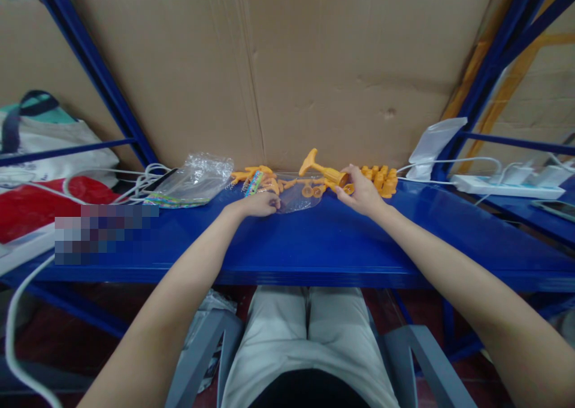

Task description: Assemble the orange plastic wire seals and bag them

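Observation:
My left hand (263, 204) is closed at the near edge of a clear plastic bag (299, 201), its fingers pinched together on the film. A colourful printed strip (254, 183) shows just behind this hand; whether it belongs to the bag I cannot tell. In my right hand (362, 193) is an orange plastic part with a T-shaped handle (321, 167), gripped by its wide round end and tilted up to the left. Several small orange parts (309, 190) lie at or under the bag between the hands. More orange pieces (265, 171) with metal coils are heaped behind my left hand.
Orange cup-like parts (381, 177) stand grouped right of my right hand. Flat clear bags (193, 180) are stacked at left on the blue table (314, 246). Cables and a white power strip (507, 186) lie at right. A cardboard sheet (314, 66) closes off the back.

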`<control>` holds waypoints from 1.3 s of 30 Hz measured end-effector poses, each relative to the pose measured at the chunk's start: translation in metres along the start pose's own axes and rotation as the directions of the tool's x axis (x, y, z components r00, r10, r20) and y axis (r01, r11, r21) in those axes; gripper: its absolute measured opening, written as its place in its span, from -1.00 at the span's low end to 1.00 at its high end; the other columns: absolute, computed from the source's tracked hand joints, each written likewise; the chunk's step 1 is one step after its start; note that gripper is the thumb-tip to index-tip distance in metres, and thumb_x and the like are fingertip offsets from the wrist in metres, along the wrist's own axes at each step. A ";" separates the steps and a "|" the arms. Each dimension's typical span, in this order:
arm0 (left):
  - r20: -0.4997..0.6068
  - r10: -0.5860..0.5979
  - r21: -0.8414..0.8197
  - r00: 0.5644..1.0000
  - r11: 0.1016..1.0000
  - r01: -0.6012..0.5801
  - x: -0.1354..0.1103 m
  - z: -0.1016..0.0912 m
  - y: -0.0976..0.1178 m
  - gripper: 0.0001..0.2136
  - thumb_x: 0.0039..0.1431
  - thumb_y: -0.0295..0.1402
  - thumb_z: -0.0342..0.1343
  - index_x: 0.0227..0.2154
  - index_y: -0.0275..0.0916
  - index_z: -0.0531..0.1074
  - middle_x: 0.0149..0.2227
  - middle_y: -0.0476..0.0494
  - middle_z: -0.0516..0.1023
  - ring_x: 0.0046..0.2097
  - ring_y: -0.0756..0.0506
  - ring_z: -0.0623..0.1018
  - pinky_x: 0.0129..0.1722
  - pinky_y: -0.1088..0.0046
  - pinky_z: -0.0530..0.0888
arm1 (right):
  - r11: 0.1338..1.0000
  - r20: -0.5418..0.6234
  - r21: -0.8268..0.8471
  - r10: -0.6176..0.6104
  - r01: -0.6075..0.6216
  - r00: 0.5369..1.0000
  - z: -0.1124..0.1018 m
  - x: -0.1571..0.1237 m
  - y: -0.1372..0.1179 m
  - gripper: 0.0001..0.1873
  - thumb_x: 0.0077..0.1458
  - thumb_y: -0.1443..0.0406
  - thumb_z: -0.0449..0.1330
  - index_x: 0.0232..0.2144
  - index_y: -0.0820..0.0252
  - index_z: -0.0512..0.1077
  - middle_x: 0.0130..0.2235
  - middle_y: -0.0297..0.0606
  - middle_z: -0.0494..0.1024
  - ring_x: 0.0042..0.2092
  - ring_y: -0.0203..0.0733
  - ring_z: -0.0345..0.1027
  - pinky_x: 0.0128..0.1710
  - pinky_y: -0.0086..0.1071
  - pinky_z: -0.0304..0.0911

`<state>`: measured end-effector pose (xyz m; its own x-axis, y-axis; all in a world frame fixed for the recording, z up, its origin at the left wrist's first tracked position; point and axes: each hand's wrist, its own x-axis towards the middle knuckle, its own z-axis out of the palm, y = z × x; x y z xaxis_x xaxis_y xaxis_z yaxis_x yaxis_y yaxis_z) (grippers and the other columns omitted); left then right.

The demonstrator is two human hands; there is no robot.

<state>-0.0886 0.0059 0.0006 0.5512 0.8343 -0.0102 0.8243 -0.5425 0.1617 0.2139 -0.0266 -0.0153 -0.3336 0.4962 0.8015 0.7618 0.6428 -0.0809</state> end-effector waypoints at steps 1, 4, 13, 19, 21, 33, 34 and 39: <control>0.000 0.002 0.005 1.000 1.000 -0.002 0.000 0.001 -0.001 -0.67 -0.08 -0.47 -0.05 -0.25 -0.26 0.52 -0.09 -0.14 0.60 -0.05 -0.08 0.55 -0.03 0.48 0.44 | 1.000 0.050 0.003 -0.017 0.017 0.999 -0.002 0.000 -0.005 -0.64 0.13 0.14 0.09 -0.06 0.17 0.30 -0.22 -0.09 0.51 -0.20 0.03 0.45 -0.07 0.01 0.33; 0.002 0.014 0.030 1.000 0.999 -0.014 0.002 0.002 -0.004 -0.67 -0.07 -0.46 -0.04 -0.24 -0.25 0.52 -0.09 -0.13 0.60 -0.07 -0.08 0.55 -0.06 0.48 0.44 | 0.998 0.199 -0.030 -0.040 0.047 0.979 -0.006 -0.002 -0.016 -0.68 0.10 0.16 0.09 -0.13 0.21 0.34 -0.26 -0.08 0.53 -0.28 -0.02 0.44 -0.26 -0.20 0.33; 0.009 -0.004 0.045 1.000 0.999 0.004 0.001 0.000 -0.001 -0.65 -0.05 -0.45 -0.05 -0.21 -0.24 0.53 -0.09 -0.10 0.60 -0.10 -0.07 0.55 -0.10 0.49 0.46 | 0.994 0.248 -0.112 0.028 0.000 0.968 -0.008 -0.002 -0.014 -0.71 0.11 0.15 0.03 -0.23 0.21 0.39 -0.32 -0.12 0.55 -0.38 -0.10 0.38 -0.38 -0.32 0.18; 0.008 -0.004 0.047 1.000 0.999 0.004 0.000 -0.001 0.001 -0.66 -0.01 -0.45 -0.06 -0.21 -0.24 0.53 -0.09 -0.10 0.60 -0.07 -0.08 0.55 -0.06 0.48 0.45 | 0.994 0.257 -0.103 0.053 -0.027 0.965 -0.007 -0.002 -0.014 -0.67 0.15 0.11 0.02 -0.21 0.22 0.41 -0.34 -0.13 0.56 -0.37 -0.10 0.38 -0.40 -0.34 0.14; -0.017 0.004 0.042 1.000 0.999 -0.003 0.000 0.000 0.001 -0.67 0.01 -0.46 -0.05 -0.20 -0.26 0.53 -0.08 -0.13 0.60 -0.05 -0.10 0.55 -0.02 0.45 0.45 | 0.995 0.254 -0.096 0.056 -0.032 0.966 -0.006 -0.002 -0.015 -0.67 0.16 0.10 0.02 -0.21 0.20 0.41 -0.35 -0.16 0.56 -0.37 -0.11 0.39 -0.41 -0.35 0.12; -0.217 0.253 0.058 0.943 0.967 -0.246 0.003 0.030 0.052 -0.68 0.26 -0.39 -0.07 0.01 -0.25 0.46 0.04 -0.19 0.56 0.03 -0.13 0.55 0.09 0.35 0.41 | 0.967 0.003 -0.147 0.211 -0.209 0.977 -0.004 0.000 0.001 -0.75 0.15 0.10 0.03 -0.33 0.11 0.39 -0.37 -0.16 0.57 -0.30 0.04 0.45 -0.30 -0.17 0.27; -0.203 0.255 0.066 0.945 0.967 -0.246 0.003 0.032 0.056 -0.66 0.28 -0.37 -0.07 0.05 -0.25 0.43 0.06 -0.20 0.55 0.05 -0.14 0.54 0.10 0.35 0.41 | 0.964 -0.004 -0.148 0.224 -0.222 0.975 -0.005 0.001 0.003 -0.75 0.16 0.10 0.03 -0.34 0.11 0.38 -0.37 -0.15 0.56 -0.29 0.06 0.46 -0.30 -0.15 0.27; -0.121 0.182 0.118 0.976 0.979 -0.168 0.003 0.030 0.061 -0.52 0.37 -0.23 -0.17 0.30 -0.19 0.16 0.11 -0.24 0.52 0.07 -0.18 0.55 0.06 0.30 0.42 | 0.965 0.004 -0.132 0.229 -0.227 0.973 -0.007 0.000 0.007 -0.77 0.16 0.11 0.04 -0.34 0.11 0.37 -0.38 -0.15 0.55 -0.28 0.08 0.46 -0.28 -0.12 0.28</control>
<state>-0.0326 -0.0278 -0.0187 0.6724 0.7270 0.1390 0.7293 -0.6828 0.0434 0.2230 -0.0260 -0.0113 -0.1522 0.6327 0.7593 0.8843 0.4304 -0.1814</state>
